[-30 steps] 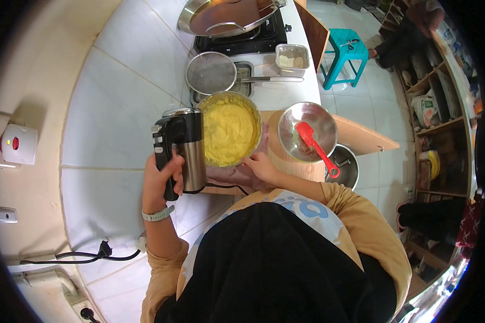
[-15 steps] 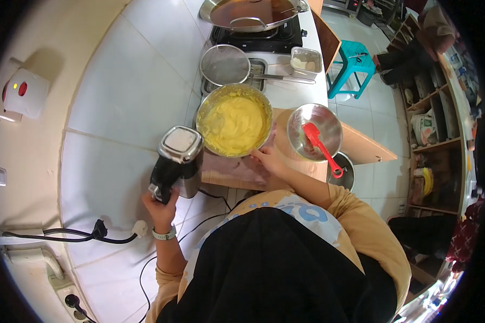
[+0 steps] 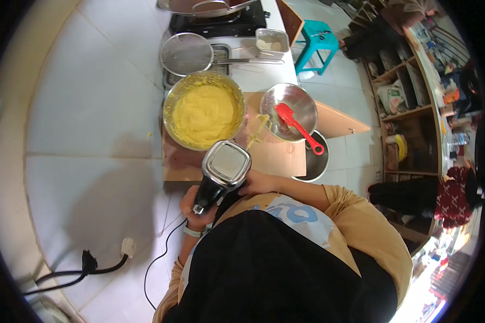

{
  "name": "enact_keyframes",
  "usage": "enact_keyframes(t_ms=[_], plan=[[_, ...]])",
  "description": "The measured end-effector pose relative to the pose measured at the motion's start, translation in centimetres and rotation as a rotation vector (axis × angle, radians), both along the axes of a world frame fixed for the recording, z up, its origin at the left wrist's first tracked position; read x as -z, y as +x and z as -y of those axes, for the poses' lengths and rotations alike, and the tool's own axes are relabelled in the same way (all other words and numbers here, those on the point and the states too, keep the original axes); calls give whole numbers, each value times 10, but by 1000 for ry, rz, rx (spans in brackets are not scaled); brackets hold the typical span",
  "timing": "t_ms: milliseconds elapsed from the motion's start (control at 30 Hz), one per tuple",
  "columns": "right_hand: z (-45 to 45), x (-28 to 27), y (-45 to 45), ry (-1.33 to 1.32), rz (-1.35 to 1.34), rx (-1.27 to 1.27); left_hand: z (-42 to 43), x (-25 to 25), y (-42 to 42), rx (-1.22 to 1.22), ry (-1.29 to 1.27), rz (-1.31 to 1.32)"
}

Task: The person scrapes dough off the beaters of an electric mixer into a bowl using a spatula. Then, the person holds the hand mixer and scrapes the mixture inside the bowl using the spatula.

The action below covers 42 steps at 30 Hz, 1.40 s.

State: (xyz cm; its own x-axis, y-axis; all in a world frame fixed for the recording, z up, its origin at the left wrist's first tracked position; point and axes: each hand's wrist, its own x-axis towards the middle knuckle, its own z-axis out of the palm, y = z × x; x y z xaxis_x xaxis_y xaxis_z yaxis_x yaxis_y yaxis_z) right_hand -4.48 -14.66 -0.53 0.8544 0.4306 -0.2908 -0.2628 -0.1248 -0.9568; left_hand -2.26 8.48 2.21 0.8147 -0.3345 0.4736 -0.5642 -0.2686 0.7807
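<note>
My left hand [image 3: 198, 206] is wrapped round the handle of a black and silver hand mixer [image 3: 226, 164], held low in front of the board. Batter-coated beaters [image 3: 259, 131] stick out from the mixer towards the steel bowl. My right hand [image 3: 260, 183] is at the mixer's right side; its fingertips are partly hidden behind the mixer. A metal bowl [image 3: 170, 125] of thick yellow batter [image 3: 203, 114] stands on the wooden board [image 3: 277, 159]. Right of it, a steel bowl [image 3: 307, 107] holds a red spatula [image 3: 296, 123].
Behind the bowls are a sieve [image 3: 187, 54], a small container [image 3: 271, 43] and a black stove [image 3: 218, 26] with a pan. Another metal bowl [image 3: 319, 164] is lower right. A turquoise stool [image 3: 319, 40], shelves [image 3: 409, 116] and people's legs are farther right.
The mixer has moved right, away from the wall, with its beaters now in view. My right hand has left the batter bowl's rim for the mixer. The view has shifted.
</note>
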Motion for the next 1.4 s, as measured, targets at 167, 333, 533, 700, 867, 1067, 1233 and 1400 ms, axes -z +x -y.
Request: enact_keyframes(t_ms=[167, 333, 533, 700, 867, 1067, 1233, 1400], plan=[[57, -6, -32, -827, 373, 350, 25, 20, 5, 47, -109, -80], [128, -25, -15, -1544, 360, 617, 33, 56, 3, 6, -216, -151], [148, 6, 12, -1667, 100, 358, 29, 90, 4, -8, -162, -257], [145, -6, 19, -1606, -41, 475, 18, 92, 1, 4, -65, -162], [159, -36, -13, -1348, -7, 708, 11, 102, -6, 35, -8, -132], [134, -98, -38, -413, -111, 920, 8, 105, -5, 63, 22, -169], [92, -140, -61, -272, -161, 564, 9, 72, -7, 56, -58, -311], [55, -100, -59, -354, -103, 260, 17, 42, -4, 112, -118, -395]])
